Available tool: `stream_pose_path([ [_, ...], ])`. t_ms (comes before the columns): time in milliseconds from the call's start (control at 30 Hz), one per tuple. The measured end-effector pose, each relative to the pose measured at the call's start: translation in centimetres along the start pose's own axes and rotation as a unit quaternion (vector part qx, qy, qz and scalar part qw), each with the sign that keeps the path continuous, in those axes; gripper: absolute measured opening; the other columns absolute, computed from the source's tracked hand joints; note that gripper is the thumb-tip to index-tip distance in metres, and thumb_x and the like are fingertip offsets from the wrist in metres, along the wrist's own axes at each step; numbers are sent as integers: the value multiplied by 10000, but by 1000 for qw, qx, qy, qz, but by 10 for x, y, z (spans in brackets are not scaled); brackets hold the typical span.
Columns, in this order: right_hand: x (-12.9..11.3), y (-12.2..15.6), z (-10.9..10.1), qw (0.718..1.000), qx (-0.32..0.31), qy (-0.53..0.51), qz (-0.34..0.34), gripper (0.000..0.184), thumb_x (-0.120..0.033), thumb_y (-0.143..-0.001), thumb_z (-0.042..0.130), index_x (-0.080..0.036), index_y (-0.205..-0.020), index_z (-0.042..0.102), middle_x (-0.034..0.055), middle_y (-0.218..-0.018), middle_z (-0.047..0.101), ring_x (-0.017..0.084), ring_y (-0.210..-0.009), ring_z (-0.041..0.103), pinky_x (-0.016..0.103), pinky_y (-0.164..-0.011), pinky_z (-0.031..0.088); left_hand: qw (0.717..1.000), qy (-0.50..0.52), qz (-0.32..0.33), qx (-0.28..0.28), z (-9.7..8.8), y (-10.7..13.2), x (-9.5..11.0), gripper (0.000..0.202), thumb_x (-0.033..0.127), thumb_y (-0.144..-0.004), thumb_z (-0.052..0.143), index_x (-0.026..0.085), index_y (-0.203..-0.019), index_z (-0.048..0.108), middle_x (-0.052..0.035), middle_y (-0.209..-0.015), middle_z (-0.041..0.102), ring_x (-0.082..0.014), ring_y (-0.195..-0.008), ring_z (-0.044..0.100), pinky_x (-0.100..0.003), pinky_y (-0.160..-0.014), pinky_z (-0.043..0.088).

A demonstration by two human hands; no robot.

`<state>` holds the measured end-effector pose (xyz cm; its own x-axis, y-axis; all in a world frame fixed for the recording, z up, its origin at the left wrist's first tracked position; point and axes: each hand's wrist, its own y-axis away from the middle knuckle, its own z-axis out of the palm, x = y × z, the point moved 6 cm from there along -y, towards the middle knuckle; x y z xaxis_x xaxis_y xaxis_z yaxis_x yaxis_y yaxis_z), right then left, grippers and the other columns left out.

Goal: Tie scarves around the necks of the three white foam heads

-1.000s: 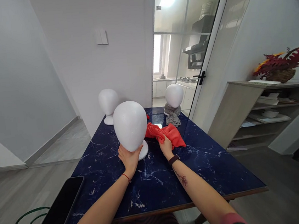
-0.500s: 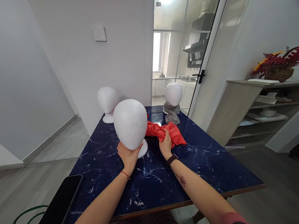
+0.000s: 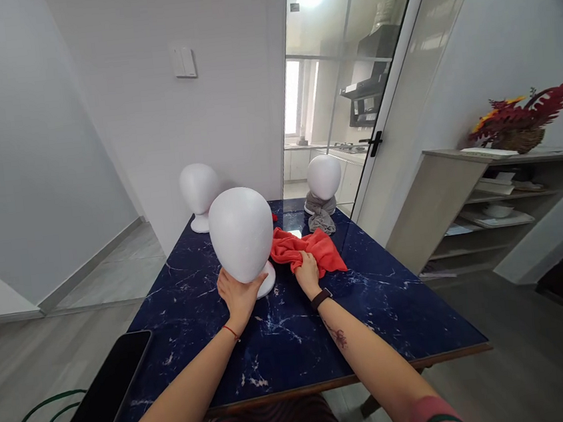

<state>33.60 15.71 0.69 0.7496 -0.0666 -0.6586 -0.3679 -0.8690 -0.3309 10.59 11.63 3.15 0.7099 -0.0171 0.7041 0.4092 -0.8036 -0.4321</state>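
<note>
A white foam mannequin head (image 3: 241,232) stands near the middle of the table, tilted toward me. My left hand (image 3: 237,296) is wrapped round it low down, under its lower front; part of the fingers is hidden behind it. A crumpled red cloth (image 3: 323,250) lies on the table to its right. My right hand (image 3: 308,274) rests on the cloth's near side with fingers curled, gripping its fabric. Farther back on the right stands another foam head (image 3: 325,176) with a grey scarf (image 3: 321,213) tied round its neck. A third, bare foam head (image 3: 199,189) is at the back left.
The dark blue marbled table (image 3: 287,361) narrows away toward the wall. A phone (image 3: 106,390) with a green cord lies at the left near edge. At the right are a glass door (image 3: 332,71) and a shelf unit (image 3: 492,209) bearing a flower basket (image 3: 519,132).
My right hand has shifted slightly left on the red cloth, and its fingers have bunched the fabric. My left hand keeps its place on the head. The view has moved a little.
</note>
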Motion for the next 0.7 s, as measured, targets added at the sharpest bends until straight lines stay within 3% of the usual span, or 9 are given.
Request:
stream_pose_path([
  [133,6,-4,-4,999,29,-34,29,390,-173,-820,365,-111,-1167,533,140,-1129,595,242,-1054,547,299,-870,414,1000,11,-18,-18,-13,13,-11,969,463,-568,759,146,-1337,261,-182,-1303,385,-364,-1261,347,-514,-1016,317],
  [233,8,-9,-12,996,37,-70,53,399,-259,-845,356,-120,-1194,491,129,-1082,625,237,-976,588,299,-793,443,997,66,23,13,-37,38,0,596,304,-709,646,144,-1215,375,-149,-1184,461,-307,-1178,428,-481,-980,372],
  [300,11,-15,-25,991,58,-99,64,449,-296,-804,447,-129,-1221,466,123,-1065,626,239,-941,597,299,-768,448,985,136,104,-6,-47,56,27,327,235,-796,530,181,-1105,438,-103,-1063,526,-234,-1022,528,-408,-900,443],
  [333,13,-19,-35,989,79,-109,67,494,-286,-772,491,-130,-1239,454,130,-1088,611,242,-954,591,301,-780,444,970,162,170,-58,-45,66,47,214,204,-825,477,200,-1039,474,-80,-993,559,-205,-942,560,-367,-845,471],
  [400,19,-26,-58,981,134,-119,69,550,-235,-721,527,-126,-1256,460,154,-1150,564,246,-1004,564,308,-824,427,903,185,346,-174,-35,89,90,197,139,-826,438,208,-993,514,-67,-944,601,-182,-885,577,-330,-801,486],
  [467,29,-32,-77,973,174,-135,73,503,-226,-712,523,-115,-1203,530,157,-1136,558,241,-989,556,308,-824,420,838,176,474,-204,-21,106,117,264,90,-799,442,199,-1022,533,-74,-978,622,-186,-903,574,-339,-820,481],
  [500,33,-35,-83,969,178,-155,74,451,-250,-719,526,-107,-1143,577,144,-1079,581,235,-945,561,305,-798,422,822,169,504,-205,-12,111,123,297,75,-785,449,190,-1045,535,-85,-1006,622,-192,-923,569,-348,-832,478],
  [567,38,-39,-87,963,159,-207,71,362,-347,-740,536,-91,-970,648,88,-880,620,209,-809,557,291,-713,420,826,166,497,-208,11,110,125,343,54,-764,454,179,-1075,530,-102,-1054,607,-204,-954,558,-365,-841,478],
  [700,22,-34,-80,947,117,-298,30,428,-523,-778,503,-127,-642,594,-15,-575,504,134,-617,450,245,-592,362,868,245,335,-273,47,96,103,400,40,-763,433,204,-1124,488,-78,-1059,548,-163,-893,567,-331,-782,508],
])
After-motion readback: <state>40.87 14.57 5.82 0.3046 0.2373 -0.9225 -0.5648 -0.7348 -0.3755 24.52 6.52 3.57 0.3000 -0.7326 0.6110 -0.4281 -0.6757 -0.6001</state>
